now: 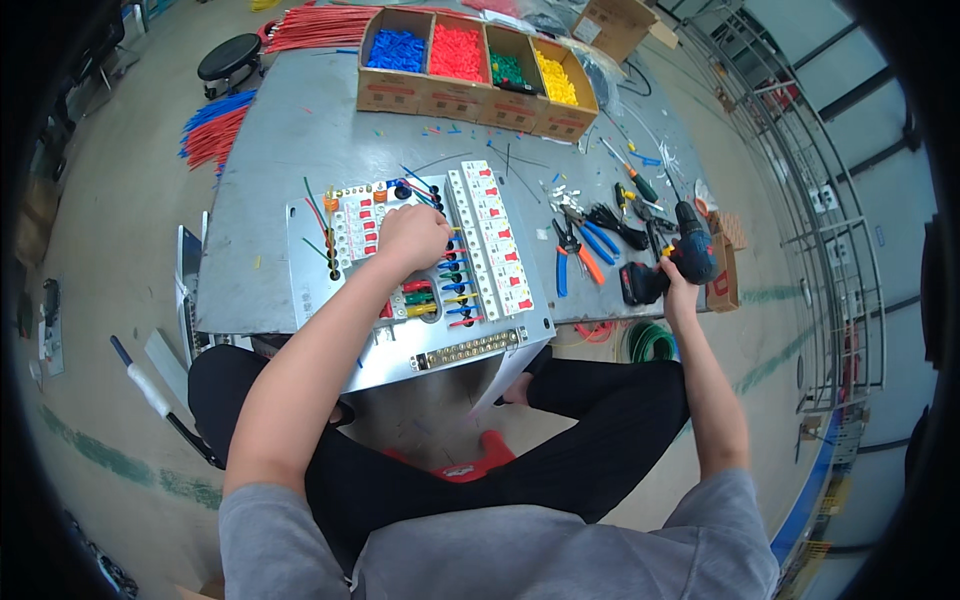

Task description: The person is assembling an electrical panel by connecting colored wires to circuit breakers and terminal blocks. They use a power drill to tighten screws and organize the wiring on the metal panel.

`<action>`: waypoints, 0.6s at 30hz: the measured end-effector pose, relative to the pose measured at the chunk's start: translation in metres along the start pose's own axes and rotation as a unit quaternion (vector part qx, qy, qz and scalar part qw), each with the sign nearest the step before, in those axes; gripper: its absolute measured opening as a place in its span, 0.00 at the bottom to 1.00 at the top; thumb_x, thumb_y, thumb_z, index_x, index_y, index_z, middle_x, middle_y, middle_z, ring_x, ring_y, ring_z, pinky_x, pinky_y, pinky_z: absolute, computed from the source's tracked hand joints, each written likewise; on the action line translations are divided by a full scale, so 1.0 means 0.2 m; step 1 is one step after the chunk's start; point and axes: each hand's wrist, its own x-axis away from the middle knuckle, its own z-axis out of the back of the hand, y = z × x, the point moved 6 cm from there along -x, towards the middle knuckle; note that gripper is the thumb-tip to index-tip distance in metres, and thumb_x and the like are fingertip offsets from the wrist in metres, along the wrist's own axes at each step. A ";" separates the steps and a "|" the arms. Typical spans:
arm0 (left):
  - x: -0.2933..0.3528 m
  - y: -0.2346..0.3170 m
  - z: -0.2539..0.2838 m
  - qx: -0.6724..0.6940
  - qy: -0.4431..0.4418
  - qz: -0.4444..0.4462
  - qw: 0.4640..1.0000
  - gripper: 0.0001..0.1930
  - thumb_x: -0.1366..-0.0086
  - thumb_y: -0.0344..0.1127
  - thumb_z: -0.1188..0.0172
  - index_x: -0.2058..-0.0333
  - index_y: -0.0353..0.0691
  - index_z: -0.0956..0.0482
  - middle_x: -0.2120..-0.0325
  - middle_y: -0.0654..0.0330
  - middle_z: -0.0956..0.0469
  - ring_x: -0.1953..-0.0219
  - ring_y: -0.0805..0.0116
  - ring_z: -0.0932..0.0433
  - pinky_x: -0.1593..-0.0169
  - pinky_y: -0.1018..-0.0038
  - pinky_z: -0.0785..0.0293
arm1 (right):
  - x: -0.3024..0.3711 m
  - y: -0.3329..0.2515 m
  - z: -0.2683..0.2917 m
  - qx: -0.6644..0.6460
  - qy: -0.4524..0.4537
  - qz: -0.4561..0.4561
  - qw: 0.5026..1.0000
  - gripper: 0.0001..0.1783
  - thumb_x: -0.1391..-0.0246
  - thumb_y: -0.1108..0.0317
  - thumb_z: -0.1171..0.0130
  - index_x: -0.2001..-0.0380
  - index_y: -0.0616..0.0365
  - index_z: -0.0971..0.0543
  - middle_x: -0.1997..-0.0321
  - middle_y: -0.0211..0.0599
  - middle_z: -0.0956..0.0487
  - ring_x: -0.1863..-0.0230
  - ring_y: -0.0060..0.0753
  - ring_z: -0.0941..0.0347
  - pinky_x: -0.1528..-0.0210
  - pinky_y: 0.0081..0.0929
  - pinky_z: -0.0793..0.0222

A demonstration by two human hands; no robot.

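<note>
My left hand (411, 237) is closed over the middle of a white metal panel (382, 365). Its fingertips are hidden against the coloured wires, so what they hold cannot be made out. To its right a row of circuit breakers (497, 235) with red switches runs along the panel. A second, partly covered breaker group (357, 228) sits to its left. Along the panel's near edge lies a brass terminal bar (466, 350). Off to the right, my right hand (681, 290) grips a cordless drill (692, 243) by its handle, the drill's front pointing away from me.
Wire strippers (573, 255), a screwdriver (640, 183) and black cable (615, 225) lie between panel and drill. Divided cardboard bins (480, 100) of coloured terminals stand at the back. Red wire bundles (325, 27) lie behind, with a stool (229, 58) on the floor at left.
</note>
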 end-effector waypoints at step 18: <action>-0.07 -0.06 -0.07 -0.006 0.033 -0.030 0.999 0.14 0.31 0.39 0.40 0.60 0.45 0.05 0.58 0.50 0.09 0.48 0.52 0.14 0.36 0.56 0.27 | 0.23 -1.16 -1.40 0.348 -0.380 -0.129 0.847 0.09 0.41 0.74 0.29 0.64 0.62 0.22 0.80 0.32 0.22 0.86 0.25 0.28 0.80 0.26 0.35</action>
